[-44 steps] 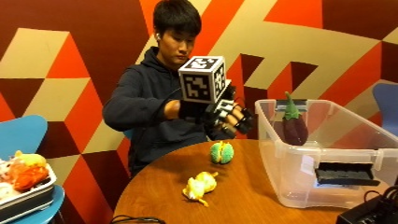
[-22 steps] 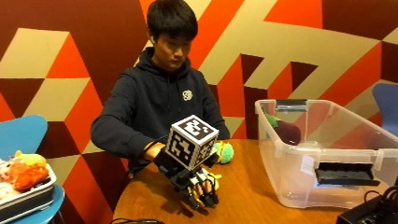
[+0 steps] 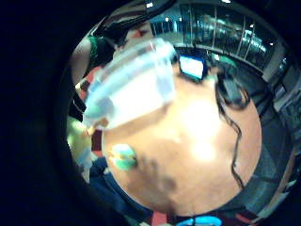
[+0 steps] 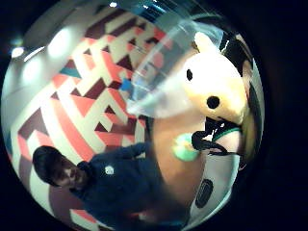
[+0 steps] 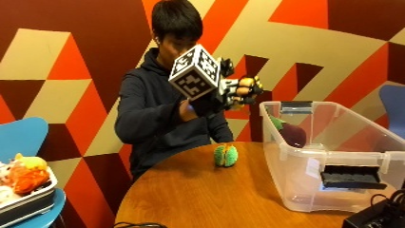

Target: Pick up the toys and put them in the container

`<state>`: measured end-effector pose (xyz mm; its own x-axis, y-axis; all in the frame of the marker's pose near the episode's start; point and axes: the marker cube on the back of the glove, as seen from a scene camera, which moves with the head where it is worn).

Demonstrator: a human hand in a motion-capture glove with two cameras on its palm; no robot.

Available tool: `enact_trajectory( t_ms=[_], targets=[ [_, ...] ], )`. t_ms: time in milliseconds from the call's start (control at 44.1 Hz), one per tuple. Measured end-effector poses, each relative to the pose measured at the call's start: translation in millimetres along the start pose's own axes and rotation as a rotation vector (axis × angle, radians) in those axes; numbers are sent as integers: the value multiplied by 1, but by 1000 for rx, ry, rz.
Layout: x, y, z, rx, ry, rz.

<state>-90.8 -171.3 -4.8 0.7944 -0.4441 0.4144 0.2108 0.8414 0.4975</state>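
Observation:
In the outside view my gloved right hand (image 5: 229, 93) is raised at chest height, just left of the clear plastic container (image 5: 286, 154), and grips a yellow plush toy (image 5: 246, 86). The thumb side palm view shows that toy (image 4: 214, 86) close up, pale yellow with black eyes, with the container (image 4: 163, 79) behind it. A green and orange plush toy (image 5: 226, 155) lies on the round wooden table (image 5: 196, 199), left of the container. It also shows as a green toy (image 3: 123, 157) beside the container (image 3: 131, 87). A dark purple eggplant toy (image 5: 294, 134) lies inside the container.
At the far left a tray (image 5: 28, 202) with orange and yellow toys stands on a blue chair (image 5: 22, 137). A black box (image 5: 378, 217) and cables sit at the table's near right corner. Another blue chair (image 5: 393, 107) stands behind the container.
The hand went from the container down to the yellow toy on the table, took hold of it, and has lifted it up toward the container. The green toy has not moved.

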Motion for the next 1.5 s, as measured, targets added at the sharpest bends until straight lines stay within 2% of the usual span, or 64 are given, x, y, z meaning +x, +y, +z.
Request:
enact_trajectory(
  t_ms=[159,249,295,431,476,703,929,1133,1224,1383,1496],
  targets=[
    [-41,-61,7,287,-124,-35],
    [-42,-96,31,327,-143,31],
    [-36,-108,48,254,-120,65],
    [-11,-116,95,-172,19,166],
    [-8,-112,103,-260,62,181],
    [-13,-80,72,-359,169,120],
    [-32,5,46,-545,258,-70],
    [-32,86,92,-806,246,-67],
    [-21,107,123,-887,319,-61],
    [3,127,160,-989,483,-95],
    [6,126,166,-964,473,-111]
  ],
)
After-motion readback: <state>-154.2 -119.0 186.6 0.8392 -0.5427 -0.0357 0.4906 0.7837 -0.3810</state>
